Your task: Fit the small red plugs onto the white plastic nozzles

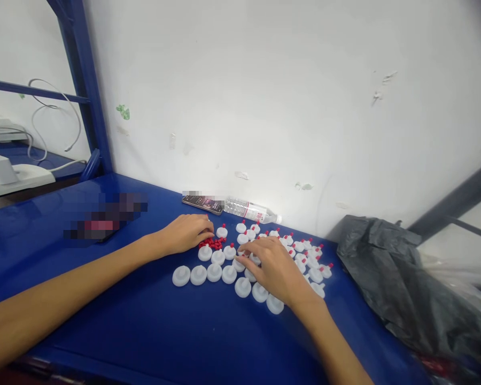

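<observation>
My left hand [190, 233] rests at a small pile of red caps [212, 244], its fingers bent down and drawn together. Whatever lies between those fingertips is hidden. My right hand [274, 264] reaches over a group of round white lids with nozzles. Its thumb and forefinger curl around the top of one white lid [238, 264], and I cannot make out what is between them. Many lids on the right, such as one white lid [315, 274], carry red tips. In the front row, lids like the leftmost white lid [181, 276] have bare nozzles.
A phone [202, 203] and a clear plastic bottle [250, 209] lie along the wall side of the blue table [144, 321]. A blurred-out dark object [104, 219] is on the left. A black plastic bag [401, 283] slumps at the right edge. A blue metal frame [90, 80] rises behind.
</observation>
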The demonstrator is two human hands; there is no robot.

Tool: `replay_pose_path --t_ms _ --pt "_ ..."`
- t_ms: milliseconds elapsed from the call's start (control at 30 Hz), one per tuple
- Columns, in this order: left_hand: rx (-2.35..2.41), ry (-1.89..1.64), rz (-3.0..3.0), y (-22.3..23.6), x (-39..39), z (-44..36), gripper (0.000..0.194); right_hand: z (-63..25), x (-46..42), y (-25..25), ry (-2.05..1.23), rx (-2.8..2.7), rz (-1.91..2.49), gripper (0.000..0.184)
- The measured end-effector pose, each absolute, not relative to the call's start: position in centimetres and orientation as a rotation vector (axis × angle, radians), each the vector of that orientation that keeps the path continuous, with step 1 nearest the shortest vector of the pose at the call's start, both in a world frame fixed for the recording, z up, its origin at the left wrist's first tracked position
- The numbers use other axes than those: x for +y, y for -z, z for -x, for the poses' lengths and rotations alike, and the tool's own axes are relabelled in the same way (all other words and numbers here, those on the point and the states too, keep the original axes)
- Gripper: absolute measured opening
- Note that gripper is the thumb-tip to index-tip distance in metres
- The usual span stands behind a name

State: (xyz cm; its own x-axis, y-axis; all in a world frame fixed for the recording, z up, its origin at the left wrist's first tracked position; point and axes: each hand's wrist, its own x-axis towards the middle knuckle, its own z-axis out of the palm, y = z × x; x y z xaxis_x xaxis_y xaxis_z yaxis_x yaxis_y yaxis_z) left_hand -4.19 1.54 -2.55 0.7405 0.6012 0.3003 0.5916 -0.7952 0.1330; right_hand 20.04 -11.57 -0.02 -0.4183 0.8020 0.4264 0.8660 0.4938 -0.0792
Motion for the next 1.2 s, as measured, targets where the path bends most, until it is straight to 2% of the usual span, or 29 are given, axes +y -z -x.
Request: replay_pose_path --t_ms 467,733,933,1200 --pt "0.999 -0.460 -2.907 2.2 1.4 4.2 0.027 -17.2 -12.9 0.6 0.066 -2.419 1.217 0.031" --pt "0.993 -0.437 -2.875 2.2 1.4 4.1 0.022 -16.8 -13.0 0.9 0.073 -2.448 1.273 0.030" --pt "1.034 -0.451 -2.854 2.4 1.3 4.1 0.016 -17.2 -12.7 0.4 0.202 -2.326 1.161 0.022" --pt "0.978 -0.774 -2.654 1.2 0.7 3.8 0.022 -17.7 -12.3 0.5 0.201 -2.214 1.225 0.020"
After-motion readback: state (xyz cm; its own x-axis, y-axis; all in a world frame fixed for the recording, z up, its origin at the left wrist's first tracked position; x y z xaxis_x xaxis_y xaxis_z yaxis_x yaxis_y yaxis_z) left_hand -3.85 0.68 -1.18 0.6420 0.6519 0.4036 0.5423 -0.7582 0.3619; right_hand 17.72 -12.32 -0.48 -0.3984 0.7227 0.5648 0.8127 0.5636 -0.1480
